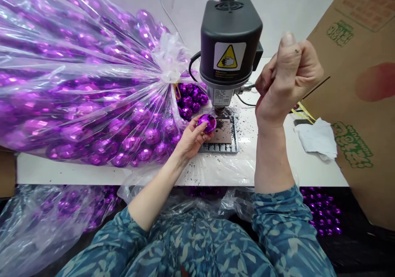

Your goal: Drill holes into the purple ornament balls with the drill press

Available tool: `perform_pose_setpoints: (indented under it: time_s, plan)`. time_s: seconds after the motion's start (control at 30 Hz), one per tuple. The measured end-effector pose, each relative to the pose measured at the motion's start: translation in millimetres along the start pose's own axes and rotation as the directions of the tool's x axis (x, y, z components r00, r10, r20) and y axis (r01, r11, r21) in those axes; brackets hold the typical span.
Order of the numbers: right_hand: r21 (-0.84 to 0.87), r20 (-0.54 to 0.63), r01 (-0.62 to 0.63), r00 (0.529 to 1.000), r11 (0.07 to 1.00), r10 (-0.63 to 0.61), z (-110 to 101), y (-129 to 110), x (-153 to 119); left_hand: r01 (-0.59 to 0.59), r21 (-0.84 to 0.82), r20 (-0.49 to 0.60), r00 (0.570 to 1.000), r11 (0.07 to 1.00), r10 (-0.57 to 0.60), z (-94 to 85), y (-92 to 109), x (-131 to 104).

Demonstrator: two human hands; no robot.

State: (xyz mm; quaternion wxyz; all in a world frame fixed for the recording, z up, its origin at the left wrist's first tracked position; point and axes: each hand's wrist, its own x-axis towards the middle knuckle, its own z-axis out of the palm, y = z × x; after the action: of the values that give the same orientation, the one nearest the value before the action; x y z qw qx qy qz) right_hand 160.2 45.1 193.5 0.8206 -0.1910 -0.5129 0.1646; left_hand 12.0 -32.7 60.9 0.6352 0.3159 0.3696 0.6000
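My left hand (193,136) holds a shiny purple faceted ball (207,123) between thumb and fingers. The ball is just in front of the black drill press (231,42), low beside its chuck (219,111). Beneath ball and chuck lies the metal base plate (220,147) with a tan board (224,131) on it, strewn with dark shavings. My right hand (288,79) is raised to the right of the machine, its fingers wrapped round the drill press lever. A thin dark rod (317,87) sticks out past that hand; the grip itself is hidden in the fist.
A big clear plastic bag (92,71) full of purple balls covers the left of the white table (74,172). Loose purple balls (193,98) lie at its mouth. On the right are a white cloth (317,139) and a large cardboard box (358,104). More balls (322,211) sit below the table edge.
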Motion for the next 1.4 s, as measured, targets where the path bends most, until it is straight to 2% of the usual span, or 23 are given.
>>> perform_pose_setpoints:
  time_s: [0.07, 0.13, 0.23, 0.37, 0.53, 0.67, 0.8, 0.93, 1.07, 1.13, 1.3, 1.4]
  plan:
    - [-0.047, 0.006, -0.003, 1.000, 0.999, 0.003, 0, -1, 0, 0.084, -0.018, 0.027, 0.996, 0.996, -0.083, -0.4, -5, -1]
    - [-0.112, 0.015, 0.001, 1.000, 0.994, 0.001, -1, -1, -1, 0.111, -0.010, 0.027, 0.993, 0.994, -0.111, -0.6, -11, -1]
    - [-0.114, 0.027, 0.018, 1.000, 0.993, -0.015, -1, -3, -2, 0.040, 0.075, -0.016, 0.999, 0.996, -0.039, -1.3, -18, 0]
    - [0.044, 0.033, 0.033, 0.999, 0.998, -0.034, -1, -5, -4, -0.060, 0.232, -0.015, 0.998, 0.971, 0.065, -8.7, -24, 3]
    - [0.079, 0.014, 0.028, 0.999, 0.996, -0.030, 0, -7, -6, -0.099, 0.397, 0.057, 0.995, 0.912, 0.084, -28.1, -35, 14]
    - [0.104, 0.010, 0.055, 0.998, 0.993, -0.056, -1, -6, -6, -0.141, 0.463, 0.027, 0.989, 0.875, 0.145, -40.1, -47, 27]
    - [0.137, 0.037, 0.038, 0.998, 0.990, -0.043, -2, -7, -6, -0.179, 0.539, 0.036, 0.981, 0.823, 0.190, -44.4, -52, 34]
    - [0.165, 0.043, 0.008, 0.999, 0.986, -0.015, -3, -9, -7, -0.260, 0.615, 0.090, 0.961, 0.745, 0.262, -42.8, -52, 37]
    - [0.096, 0.040, -0.013, 0.999, 0.995, 0.009, -3, -11, -7, -0.338, 0.748, 0.150, 0.925, 0.572, 0.350, -33.9, -50, 38]
    - [0.085, 0.032, -0.008, 0.999, 0.996, 0.005, -2, -11, -7, -0.347, 0.783, 0.161, 0.915, 0.516, 0.371, -26.7, -49, 37]
    - [0.117, 0.007, 0.042, 0.999, 0.992, -0.043, 0, -9, -8, -0.337, 0.774, 0.126, 0.912, 0.537, 0.390, -12.1, -49, 33]
    - [0.042, 0.026, 0.023, 0.999, 0.999, -0.024, -1, -9, -9, -0.340, 0.734, 0.124, 0.918, 0.587, 0.377, -11.1, -53, 33]
